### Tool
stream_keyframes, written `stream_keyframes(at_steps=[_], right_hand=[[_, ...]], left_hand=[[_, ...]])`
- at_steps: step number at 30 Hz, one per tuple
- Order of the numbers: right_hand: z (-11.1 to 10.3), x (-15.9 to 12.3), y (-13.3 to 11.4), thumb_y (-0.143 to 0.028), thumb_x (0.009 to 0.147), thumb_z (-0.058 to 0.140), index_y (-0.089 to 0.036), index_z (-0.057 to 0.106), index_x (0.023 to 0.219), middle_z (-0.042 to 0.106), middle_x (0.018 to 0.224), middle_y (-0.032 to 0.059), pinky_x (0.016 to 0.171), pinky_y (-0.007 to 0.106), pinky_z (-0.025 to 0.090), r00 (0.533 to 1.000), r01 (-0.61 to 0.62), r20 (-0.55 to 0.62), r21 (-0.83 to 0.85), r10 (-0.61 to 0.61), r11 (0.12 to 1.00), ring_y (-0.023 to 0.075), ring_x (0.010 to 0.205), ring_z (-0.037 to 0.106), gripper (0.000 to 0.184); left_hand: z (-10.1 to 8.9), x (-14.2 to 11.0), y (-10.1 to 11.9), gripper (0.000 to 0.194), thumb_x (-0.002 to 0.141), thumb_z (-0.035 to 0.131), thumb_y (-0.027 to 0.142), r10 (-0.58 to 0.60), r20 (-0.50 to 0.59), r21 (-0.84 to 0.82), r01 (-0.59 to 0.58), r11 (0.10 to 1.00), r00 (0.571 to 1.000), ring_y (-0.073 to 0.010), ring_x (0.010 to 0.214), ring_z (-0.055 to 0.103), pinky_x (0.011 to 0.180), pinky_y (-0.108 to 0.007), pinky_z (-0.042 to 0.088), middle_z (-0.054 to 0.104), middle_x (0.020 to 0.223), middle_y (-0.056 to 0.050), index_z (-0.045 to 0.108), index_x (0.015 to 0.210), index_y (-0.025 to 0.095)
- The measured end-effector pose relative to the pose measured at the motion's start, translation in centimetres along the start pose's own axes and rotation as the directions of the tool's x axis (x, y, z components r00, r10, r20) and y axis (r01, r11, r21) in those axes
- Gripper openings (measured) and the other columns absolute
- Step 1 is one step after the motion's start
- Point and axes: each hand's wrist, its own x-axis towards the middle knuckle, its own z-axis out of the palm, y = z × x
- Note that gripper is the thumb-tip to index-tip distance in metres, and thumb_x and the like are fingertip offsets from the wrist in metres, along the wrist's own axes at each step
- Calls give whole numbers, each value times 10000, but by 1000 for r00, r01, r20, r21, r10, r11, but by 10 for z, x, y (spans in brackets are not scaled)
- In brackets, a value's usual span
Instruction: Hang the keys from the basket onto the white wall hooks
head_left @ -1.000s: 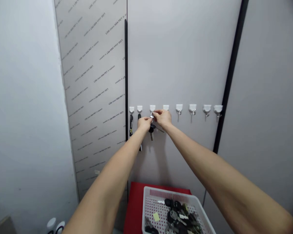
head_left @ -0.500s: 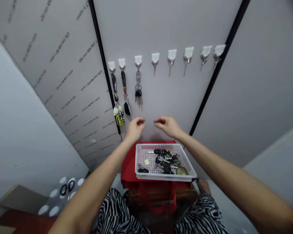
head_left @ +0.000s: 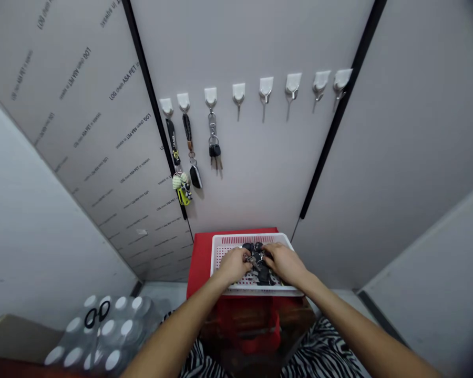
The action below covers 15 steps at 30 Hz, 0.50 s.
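My left hand (head_left: 235,265) is down in a white plastic basket (head_left: 216,273), its thumb and fingers closed on some keys (head_left: 254,261) in the pile. On the pile's right side, my right hand (head_left: 286,262) has its fingers curled round dark-headed keys, its thumb low and its index finger above. My hands partly cover the heap, so exactly which keys each one grips is hard to make out. Black key heads (head_left: 264,275) show between and below the hands.
White hooks (head_left: 266,86) run in a row along the grey panel. The three leftmost carry a strap with charms (head_left: 181,184), a braided fob (head_left: 196,176) and a key ring (head_left: 214,149). Under the basket lies a red bag (head_left: 199,262). Scissors (head_left: 97,314) rest on bottles at lower left.
Both hands have come down from in front of the panel into the basket, onto the keys. The view has shifted slightly, while the hanging key sets stay on their hooks.
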Motion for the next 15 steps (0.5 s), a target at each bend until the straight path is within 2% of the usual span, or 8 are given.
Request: stream_keyframes(at_steps=[5, 8, 12, 15], right_hand=[[3, 17, -6, -209, 655, 399, -210, 433, 1029, 554, 927, 69, 696, 274, 346, 998, -44, 49, -28, 46, 999, 184, 838, 496, 375], [6, 25, -8, -166, 643, 398, -249, 458, 993, 559, 923, 43, 704, 269, 338, 997, -12, 74, -39, 15, 999, 178, 842, 498, 364], [7, 31, -8, -187, 649, 406, -242, 496, 932, 559, 914, 35, 714, 250, 327, 998, 24, 67, -20, -23, 1000, 170, 857, 487, 303], [6, 31, -8, -203, 659, 403, -228, 515, 892, 563, 883, 37, 697, 242, 331, 998, 33, 58, -5, -32, 999, 163, 828, 493, 260]], left_hand=[[-3, -3, 2, 314, 577, 444, 234, -63, 0, 96, 63, 993, 998, -166, 758, 488, 629, -253, 366, 532, 842, -19, 472, 890, 243], [-5, -4, 1, 286, 593, 413, 207, -106, -41, 123, 110, 986, 994, -174, 792, 480, 650, -267, 362, 515, 879, -32, 476, 870, 242], [-6, -3, -3, 267, 594, 399, 162, -104, -83, 100, 112, 989, 991, -165, 827, 463, 666, -253, 353, 522, 868, -32, 486, 836, 229], [-7, -1, -7, 267, 588, 409, 148, -128, -65, 59, 132, 989, 990, -154, 772, 476, 625, -234, 351, 547, 808, -34, 497, 833, 208]])
